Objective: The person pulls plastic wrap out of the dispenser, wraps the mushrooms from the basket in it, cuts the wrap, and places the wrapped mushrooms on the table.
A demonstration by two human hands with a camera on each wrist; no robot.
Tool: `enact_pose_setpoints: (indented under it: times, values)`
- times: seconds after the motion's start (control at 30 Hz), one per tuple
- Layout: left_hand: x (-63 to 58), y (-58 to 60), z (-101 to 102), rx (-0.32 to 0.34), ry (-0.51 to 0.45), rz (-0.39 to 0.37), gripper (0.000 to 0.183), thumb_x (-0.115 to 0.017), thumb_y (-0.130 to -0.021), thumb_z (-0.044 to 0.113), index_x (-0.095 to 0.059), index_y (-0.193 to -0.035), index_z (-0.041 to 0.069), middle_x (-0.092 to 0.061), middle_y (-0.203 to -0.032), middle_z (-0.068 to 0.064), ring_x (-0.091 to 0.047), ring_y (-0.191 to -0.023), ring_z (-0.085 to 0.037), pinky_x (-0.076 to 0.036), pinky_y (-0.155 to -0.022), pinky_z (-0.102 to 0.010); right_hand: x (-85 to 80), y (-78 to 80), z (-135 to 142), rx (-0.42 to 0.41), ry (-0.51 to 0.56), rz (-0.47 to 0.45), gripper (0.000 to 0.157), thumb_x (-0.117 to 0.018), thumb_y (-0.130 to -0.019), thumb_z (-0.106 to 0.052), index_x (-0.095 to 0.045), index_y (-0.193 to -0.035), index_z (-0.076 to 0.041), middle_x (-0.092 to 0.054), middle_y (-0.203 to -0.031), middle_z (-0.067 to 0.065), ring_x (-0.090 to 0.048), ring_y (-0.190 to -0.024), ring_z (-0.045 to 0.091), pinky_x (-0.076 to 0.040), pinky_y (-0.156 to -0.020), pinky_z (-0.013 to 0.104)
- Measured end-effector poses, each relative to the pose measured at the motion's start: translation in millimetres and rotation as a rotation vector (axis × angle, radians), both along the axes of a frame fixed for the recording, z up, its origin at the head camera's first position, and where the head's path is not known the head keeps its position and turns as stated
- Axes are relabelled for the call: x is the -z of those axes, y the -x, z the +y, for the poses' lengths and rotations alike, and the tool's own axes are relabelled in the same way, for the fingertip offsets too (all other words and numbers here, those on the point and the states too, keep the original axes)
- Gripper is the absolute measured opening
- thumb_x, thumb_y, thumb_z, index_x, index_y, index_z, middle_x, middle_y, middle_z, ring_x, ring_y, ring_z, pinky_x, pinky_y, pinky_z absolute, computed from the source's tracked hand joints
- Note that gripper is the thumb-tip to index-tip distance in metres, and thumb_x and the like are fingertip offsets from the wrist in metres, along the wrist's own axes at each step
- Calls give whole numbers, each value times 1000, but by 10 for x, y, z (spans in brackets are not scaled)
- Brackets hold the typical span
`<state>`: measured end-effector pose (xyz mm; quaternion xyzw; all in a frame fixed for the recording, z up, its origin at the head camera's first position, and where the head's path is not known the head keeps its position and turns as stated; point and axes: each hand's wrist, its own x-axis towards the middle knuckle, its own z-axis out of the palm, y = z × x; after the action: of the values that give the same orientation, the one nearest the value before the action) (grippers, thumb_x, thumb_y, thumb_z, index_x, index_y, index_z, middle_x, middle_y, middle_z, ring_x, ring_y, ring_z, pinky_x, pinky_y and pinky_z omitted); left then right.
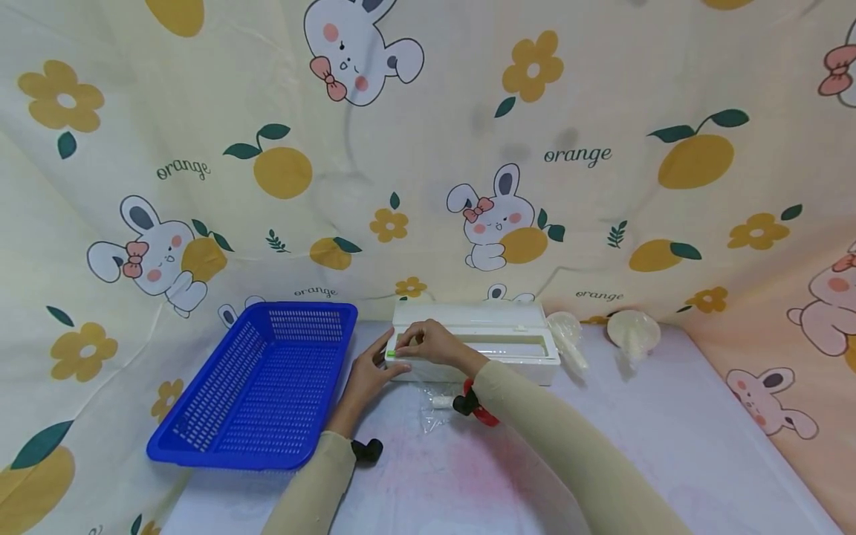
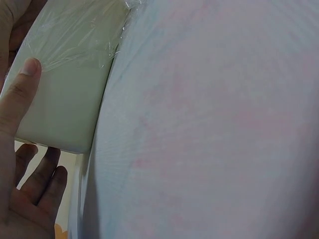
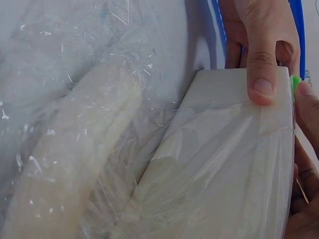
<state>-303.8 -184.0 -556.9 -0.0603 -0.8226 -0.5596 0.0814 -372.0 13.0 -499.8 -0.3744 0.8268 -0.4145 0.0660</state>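
A white cling film dispenser (image 1: 471,371) lies across the table with its lid raised at the back. Gripping its left end is my left hand (image 1: 366,375), thumb on the front face and fingers around the end. My right hand (image 1: 435,343) reaches over to the same end and pinches the small green cutter slider (image 3: 295,81), fingers partly hidden. Clear film (image 3: 219,149) hangs down the dispenser's front face. It runs to a pale, elongated piece (image 3: 75,154) under wrinkled film, which lies in front of the dispenser, below my right wrist in the head view.
A blue perforated basket (image 1: 224,459) stands to the left. Right of the dispenser lie a pale long film-wrapped piece (image 1: 567,342) and a rounder, pale film-wrapped piece (image 1: 633,332). A patterned cloth (image 1: 428,148) hangs behind the pale tabletop (image 1: 414,490).
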Motion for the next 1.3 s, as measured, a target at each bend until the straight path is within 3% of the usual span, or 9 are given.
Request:
enact_pose_setpoints:
  times: [0.73,1.3]
  values:
    - [10,6,0,-9,-3,-12,89,-92,-87,25,-47,-163,24,-45,-167,-4,-46,-152,-31,-41,-120,-43,-50,-24,25,-5,-30,19,10,-85,-96,-22,-85,-100,-13,-73,-91,-5,-46,-70,6,-40,-66,22]
    - [25,0,-5,-10,-24,-3,89,-93,-86,26,-48,-163,23,-46,-165,-13,-49,-149,-38,-45,-118,-46,-97,-8,94,-22,-78,44,11,-84,-96,-26,-84,-98,-15,-72,-89,-8,-48,-72,7,-41,-68,23]
